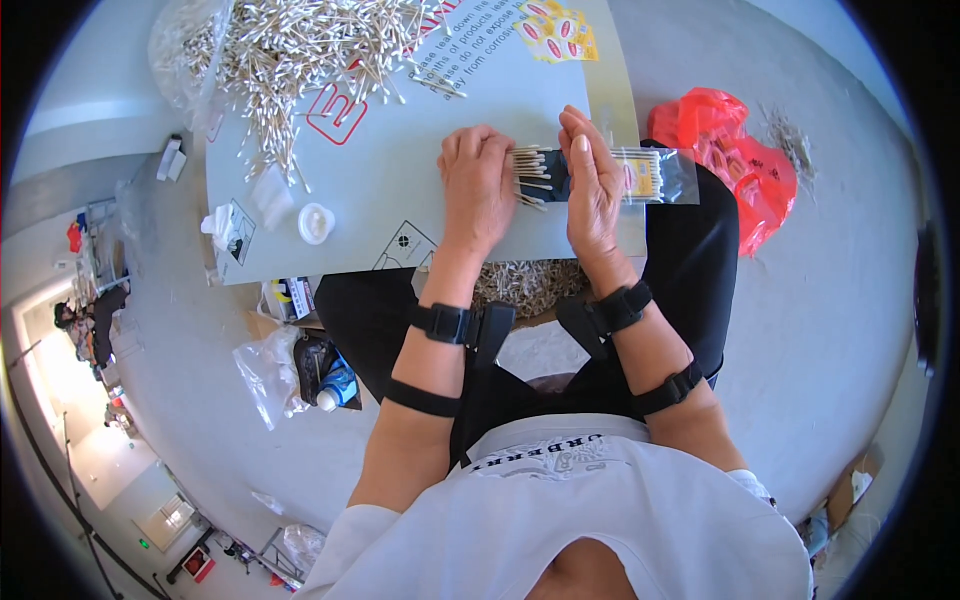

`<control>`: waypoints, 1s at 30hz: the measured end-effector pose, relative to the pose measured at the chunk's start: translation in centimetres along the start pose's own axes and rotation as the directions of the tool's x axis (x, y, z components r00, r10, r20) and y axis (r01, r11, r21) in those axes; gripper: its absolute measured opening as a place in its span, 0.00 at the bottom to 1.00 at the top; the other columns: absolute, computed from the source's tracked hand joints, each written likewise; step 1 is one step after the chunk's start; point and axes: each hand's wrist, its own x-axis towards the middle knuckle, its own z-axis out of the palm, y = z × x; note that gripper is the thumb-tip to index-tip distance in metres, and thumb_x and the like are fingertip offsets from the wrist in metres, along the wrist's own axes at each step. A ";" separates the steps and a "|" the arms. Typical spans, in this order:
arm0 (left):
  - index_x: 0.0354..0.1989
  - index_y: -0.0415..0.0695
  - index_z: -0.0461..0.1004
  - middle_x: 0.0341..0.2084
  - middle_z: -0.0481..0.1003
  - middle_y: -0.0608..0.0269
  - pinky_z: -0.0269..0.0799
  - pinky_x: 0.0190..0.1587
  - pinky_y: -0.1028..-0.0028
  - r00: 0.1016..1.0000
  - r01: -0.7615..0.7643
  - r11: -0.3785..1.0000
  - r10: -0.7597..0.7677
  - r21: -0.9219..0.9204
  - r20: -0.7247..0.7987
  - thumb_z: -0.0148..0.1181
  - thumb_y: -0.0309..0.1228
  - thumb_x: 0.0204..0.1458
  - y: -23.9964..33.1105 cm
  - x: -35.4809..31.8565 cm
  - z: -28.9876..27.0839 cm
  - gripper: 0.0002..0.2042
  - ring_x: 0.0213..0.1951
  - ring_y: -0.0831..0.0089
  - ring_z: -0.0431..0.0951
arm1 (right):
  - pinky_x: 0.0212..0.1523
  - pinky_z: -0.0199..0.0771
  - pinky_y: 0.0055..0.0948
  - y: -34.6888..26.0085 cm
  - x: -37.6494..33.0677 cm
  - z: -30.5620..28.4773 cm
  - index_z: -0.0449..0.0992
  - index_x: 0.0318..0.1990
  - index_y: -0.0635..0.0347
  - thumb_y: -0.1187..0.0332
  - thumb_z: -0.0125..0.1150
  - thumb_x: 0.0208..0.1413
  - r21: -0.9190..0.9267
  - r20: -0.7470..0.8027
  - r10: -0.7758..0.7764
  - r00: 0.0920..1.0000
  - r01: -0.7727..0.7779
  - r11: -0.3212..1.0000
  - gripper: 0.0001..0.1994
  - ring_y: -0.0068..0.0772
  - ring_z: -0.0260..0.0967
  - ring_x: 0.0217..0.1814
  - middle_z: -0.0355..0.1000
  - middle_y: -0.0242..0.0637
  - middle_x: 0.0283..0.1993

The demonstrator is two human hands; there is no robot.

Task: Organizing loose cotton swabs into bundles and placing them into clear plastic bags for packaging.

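Loose swabs [532, 170] lie left of clear packet [680, 178], long axes roughly toward it; right hand [592, 195] nearer it, fingers together; left hand [472, 185] at swabs, can't tell if pinching.

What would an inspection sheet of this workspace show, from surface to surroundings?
Surface: pale board, printed markings.
Things: swabs at the fingertips of the left hand; clear packet with more swabs by the right hand.
Clutter: swab heap, yellow cards, white tub.
Hands: left curled, grip unclear; right has fingers extended.
Cables: nothing seen on the board.
Surroundings: red bag on the floor, right; another person far left.
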 end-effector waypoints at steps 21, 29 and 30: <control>0.64 0.34 0.56 0.65 0.56 0.43 0.40 0.69 0.48 0.992 0.009 0.985 0.012 0.171 -0.122 0.56 0.41 0.56 0.9 -2.0 1.7 0.32 0.68 0.45 0.49 | 0.65 0.59 0.30 0.8 -1.9 -0.1 0.72 0.56 0.67 0.66 0.46 0.68 -0.054 -0.057 -0.067 0.996 0.064 0.996 0.16 0.34 0.61 0.65 0.64 0.44 0.64; 0.51 0.35 0.70 0.54 0.66 0.48 0.55 0.64 0.55 0.992 -0.107 0.994 0.108 0.023 -0.059 0.57 0.27 0.52 0.2 -1.6 0.8 0.18 0.61 0.48 0.60 | 0.64 0.60 0.29 1.0 -2.0 -0.2 0.71 0.56 0.67 0.66 0.46 0.69 -0.027 -0.058 -0.029 0.998 0.027 0.999 0.16 0.32 0.61 0.65 0.64 0.41 0.65; 0.51 0.35 0.70 0.54 0.66 0.48 0.55 0.64 0.55 0.993 -0.105 0.994 0.106 0.025 -0.058 0.57 0.27 0.52 0.2 -2.2 0.9 0.18 0.61 0.48 0.60 | 0.64 0.60 0.29 0.9 -2.2 0.1 0.71 0.56 0.67 0.66 0.46 0.69 -0.026 -0.057 -0.026 0.998 0.025 0.999 0.16 0.32 0.61 0.65 0.64 0.41 0.65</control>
